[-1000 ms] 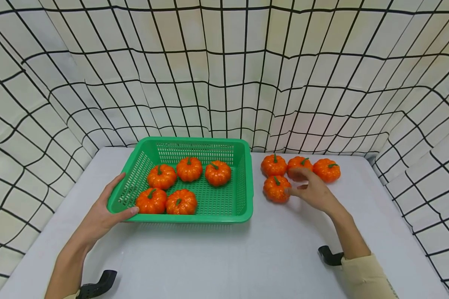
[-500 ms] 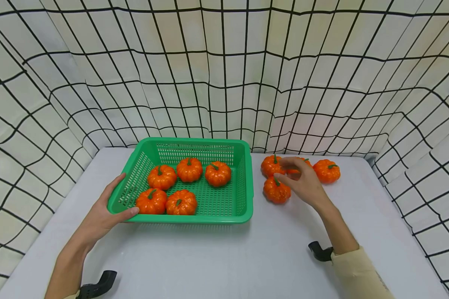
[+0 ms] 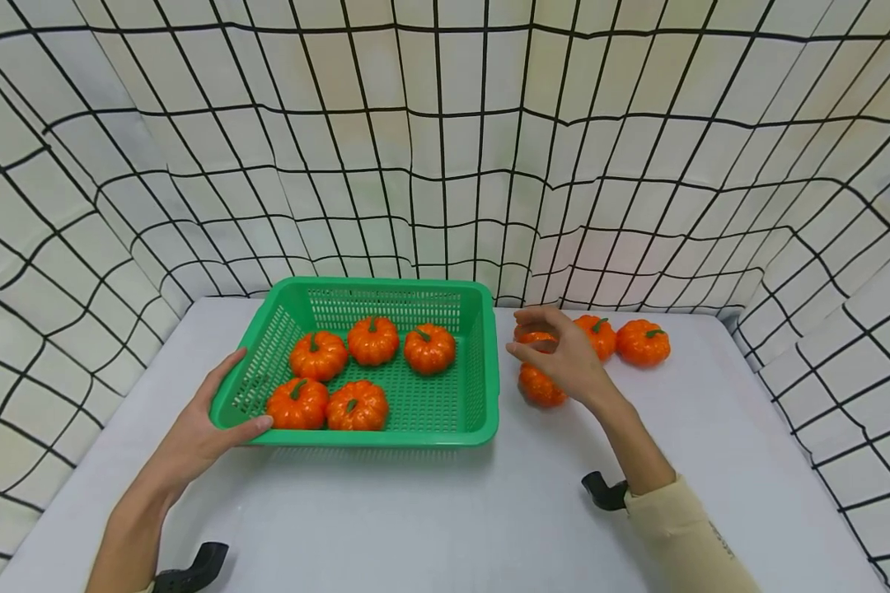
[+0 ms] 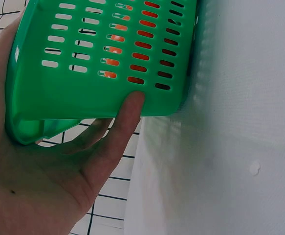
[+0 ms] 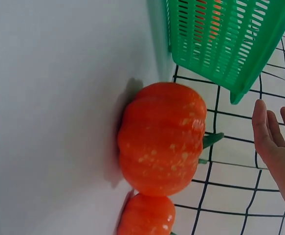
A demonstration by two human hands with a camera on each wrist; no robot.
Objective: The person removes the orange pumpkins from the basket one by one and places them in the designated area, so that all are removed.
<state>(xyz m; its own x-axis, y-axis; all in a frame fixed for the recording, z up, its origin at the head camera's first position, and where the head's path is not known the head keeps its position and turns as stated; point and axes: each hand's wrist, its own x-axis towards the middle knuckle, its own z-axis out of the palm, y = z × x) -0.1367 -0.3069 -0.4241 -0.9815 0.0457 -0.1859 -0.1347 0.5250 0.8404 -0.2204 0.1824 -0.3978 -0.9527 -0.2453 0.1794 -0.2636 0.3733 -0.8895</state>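
A green plastic basket (image 3: 374, 438) stands left of centre on the table, with several small orange pumpkins (image 3: 358, 405) inside it. My left hand (image 3: 196, 432) grips the basket's left front corner, thumb over the rim and fingers against the outer side wall (image 4: 83, 98). Over a group of several pumpkins to the basket's right hovers my right hand (image 3: 567, 354), thumb and fingers apart with nothing between them. It partly covers a back pumpkin (image 3: 536, 338) and a front pumpkin (image 3: 540, 385). The right wrist view shows one speckled pumpkin (image 5: 162, 139) close up, apart from the fingers (image 5: 262, 127).
Two more pumpkins, one at the group's middle (image 3: 597, 336) and one at its right (image 3: 643, 343), lie near the back edge. A black net (image 3: 445, 173) over white sheeting encloses the white table (image 3: 415, 519) at the back and sides.
My right hand has moved left over the pumpkins, toward the basket, and holds none of them. My left hand keeps its grip. The pumpkins and basket stay where they were.
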